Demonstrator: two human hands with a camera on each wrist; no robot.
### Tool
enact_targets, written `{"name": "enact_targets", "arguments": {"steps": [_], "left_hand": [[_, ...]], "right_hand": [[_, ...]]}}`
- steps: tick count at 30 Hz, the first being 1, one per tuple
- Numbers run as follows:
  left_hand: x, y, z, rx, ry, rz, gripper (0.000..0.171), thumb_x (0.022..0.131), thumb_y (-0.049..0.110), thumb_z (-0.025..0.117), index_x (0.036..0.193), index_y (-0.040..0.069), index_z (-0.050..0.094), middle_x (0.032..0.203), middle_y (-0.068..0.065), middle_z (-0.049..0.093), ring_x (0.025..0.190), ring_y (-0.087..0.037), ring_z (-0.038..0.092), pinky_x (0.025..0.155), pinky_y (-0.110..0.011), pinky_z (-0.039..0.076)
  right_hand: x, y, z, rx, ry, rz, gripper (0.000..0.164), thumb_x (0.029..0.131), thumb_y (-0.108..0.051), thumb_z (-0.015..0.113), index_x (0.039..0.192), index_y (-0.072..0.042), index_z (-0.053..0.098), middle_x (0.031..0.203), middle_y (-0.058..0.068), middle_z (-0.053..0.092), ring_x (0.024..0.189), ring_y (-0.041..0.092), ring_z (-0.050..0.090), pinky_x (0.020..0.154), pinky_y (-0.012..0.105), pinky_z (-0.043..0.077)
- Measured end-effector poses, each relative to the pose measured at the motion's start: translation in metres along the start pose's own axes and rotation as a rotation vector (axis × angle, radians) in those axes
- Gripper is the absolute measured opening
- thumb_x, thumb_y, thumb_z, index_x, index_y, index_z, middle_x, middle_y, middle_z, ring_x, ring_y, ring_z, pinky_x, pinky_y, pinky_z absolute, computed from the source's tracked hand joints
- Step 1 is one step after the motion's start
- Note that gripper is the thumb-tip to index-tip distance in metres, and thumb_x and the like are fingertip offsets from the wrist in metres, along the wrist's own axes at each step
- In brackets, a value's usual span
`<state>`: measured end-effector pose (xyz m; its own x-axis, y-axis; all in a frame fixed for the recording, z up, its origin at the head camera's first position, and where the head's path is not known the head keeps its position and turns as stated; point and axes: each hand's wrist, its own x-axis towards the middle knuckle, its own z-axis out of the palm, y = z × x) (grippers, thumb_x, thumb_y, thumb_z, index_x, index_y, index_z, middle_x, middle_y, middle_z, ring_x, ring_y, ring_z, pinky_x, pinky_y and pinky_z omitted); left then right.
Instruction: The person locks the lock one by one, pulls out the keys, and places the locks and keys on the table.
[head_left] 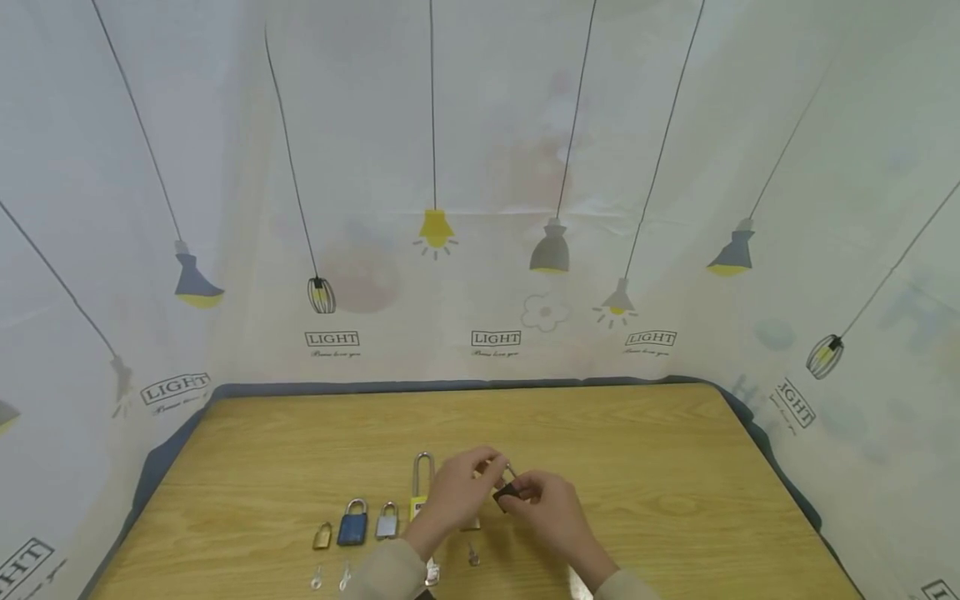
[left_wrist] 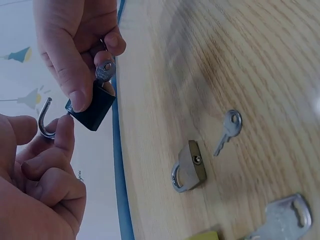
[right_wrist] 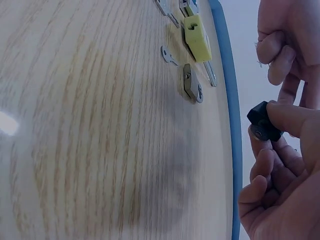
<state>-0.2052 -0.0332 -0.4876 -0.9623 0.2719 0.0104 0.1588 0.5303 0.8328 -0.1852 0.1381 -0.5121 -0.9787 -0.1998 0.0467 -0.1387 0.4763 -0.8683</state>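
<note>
A black padlock (left_wrist: 97, 111) is up off the table, its shackle (left_wrist: 44, 125) swung open with the hooked end free. Fingers of the right hand (head_left: 551, 504) grip the lock body, thumb flat on its face. A key (left_wrist: 105, 70) stands in the bottom of the lock, beside those fingers. On the other side, the left hand (head_left: 461, 490) pinches the shackle between thumb and curled fingers. Below both hands a brass-coloured padlock (left_wrist: 194, 167) lies on the table with a loose key (left_wrist: 230, 129) near it.
Left along the wooden table (head_left: 637, 450) runs a row: a small brass padlock (head_left: 322, 536), a blue padlock (head_left: 352, 528), a silver padlock (head_left: 387, 525) and a yellow long-shackle padlock (head_left: 423, 477). Keys (head_left: 317, 577) lie in front of them. A lamp-printed curtain (head_left: 495, 275) surrounds the table.
</note>
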Motion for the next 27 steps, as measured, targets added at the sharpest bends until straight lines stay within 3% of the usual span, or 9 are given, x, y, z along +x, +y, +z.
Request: {"name": "enact_targets", "arguments": {"steps": [7,14,18,22,27], "left_hand": [[-0.0018,0.0007,-0.0022,-0.004,0.006,0.005,0.037,0.095,0.056,0.046,0.102,0.027,0.067,0.084,0.01,0.066,0.089,-0.014,0.059,0.072,-0.04,0.049],[-0.0015,0.0027,-0.004,0.044,0.027,0.056,0.029,0.096,0.046,0.052,0.102,0.024,0.069,0.097,0.008,0.068,0.09,-0.012,0.059,0.074,-0.038,0.05],[-0.0015,0.0042,-0.0045,0.067,0.037,0.09,0.016,0.095,0.033,0.058,0.102,0.024,0.069,0.097,0.01,0.069,0.074,-0.009,0.057,0.064,-0.029,0.048],[-0.0016,0.0042,-0.005,0.06,0.062,0.116,0.011,0.093,0.027,0.062,0.101,0.025,0.069,0.09,0.009,0.068,0.058,-0.01,0.05,0.052,-0.025,0.043],[-0.0006,0.0019,-0.0059,0.052,0.091,0.105,0.009,0.092,0.029,0.064,0.099,0.027,0.07,0.089,0.011,0.069,0.056,-0.009,0.049,0.051,-0.025,0.042]], "right_hand": [[0.0004,-0.0023,0.0016,0.039,-0.045,-0.004,0.015,0.086,-0.025,0.071,0.091,-0.011,0.068,0.087,0.0,0.069,0.078,0.017,0.059,0.066,0.029,0.049],[-0.0015,-0.0037,0.0014,0.08,-0.114,-0.009,0.019,0.09,-0.025,0.066,0.098,-0.008,0.067,0.089,0.002,0.069,0.076,0.015,0.063,0.068,0.031,0.052],[-0.002,-0.0015,0.0008,0.093,-0.14,0.003,0.02,0.091,-0.026,0.065,0.1,-0.008,0.066,0.09,0.001,0.069,0.079,0.014,0.063,0.071,0.033,0.052],[-0.003,0.0008,0.0004,0.202,-0.172,0.027,0.025,0.091,-0.027,0.065,0.103,-0.005,0.065,0.094,0.006,0.069,0.084,0.017,0.063,0.076,0.037,0.053],[-0.0038,0.0007,-0.0001,0.308,-0.185,0.054,0.031,0.089,-0.026,0.067,0.106,-0.002,0.063,0.096,0.01,0.069,0.088,0.02,0.063,0.082,0.038,0.052]]}}
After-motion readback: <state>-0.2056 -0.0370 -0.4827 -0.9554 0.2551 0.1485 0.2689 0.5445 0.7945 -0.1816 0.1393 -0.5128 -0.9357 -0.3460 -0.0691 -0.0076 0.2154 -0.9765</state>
